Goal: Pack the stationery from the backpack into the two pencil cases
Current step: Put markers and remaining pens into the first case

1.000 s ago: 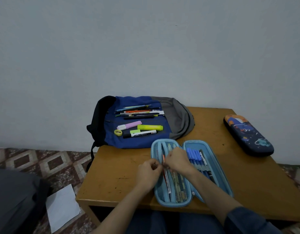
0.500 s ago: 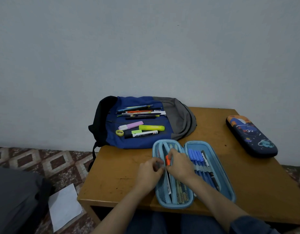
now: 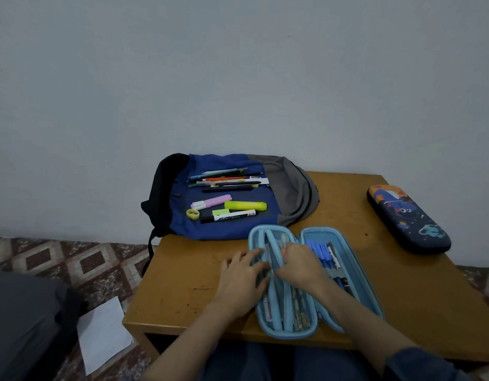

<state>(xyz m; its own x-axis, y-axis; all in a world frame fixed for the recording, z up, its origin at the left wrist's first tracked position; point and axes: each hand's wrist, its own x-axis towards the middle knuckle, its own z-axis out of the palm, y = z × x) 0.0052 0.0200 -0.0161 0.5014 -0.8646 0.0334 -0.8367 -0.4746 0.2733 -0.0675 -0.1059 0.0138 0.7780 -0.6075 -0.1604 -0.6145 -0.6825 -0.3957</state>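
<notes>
A light blue pencil case (image 3: 347,248) lies open on the wooden table (image 3: 182,292), its left half holding pens behind mesh, its right half a row of blue pens (image 3: 319,250). My left hand (image 3: 242,281) rests with spread fingers on the case's left edge. My right hand (image 3: 299,264) pinches an orange-tipped pen (image 3: 283,252) over the left half. A blue and grey backpack (image 3: 290,188) lies flat behind, with pens (image 3: 226,180), pink highlighter (image 3: 211,202), yellow highlighter (image 3: 245,206), black marker (image 3: 228,216) and yellow sharpener (image 3: 193,213) on it. A dark patterned pencil case (image 3: 408,218) lies zipped at right.
The table stands against a pale wall. On the patterned floor at left lie a white sheet of paper (image 3: 103,334) and a dark bag (image 3: 23,320). My knees sit under the table's front edge.
My left hand has opened from a pinch and spread flat on the case's left edge. My right hand has pushed the orange-tipped pen down into the left half.
</notes>
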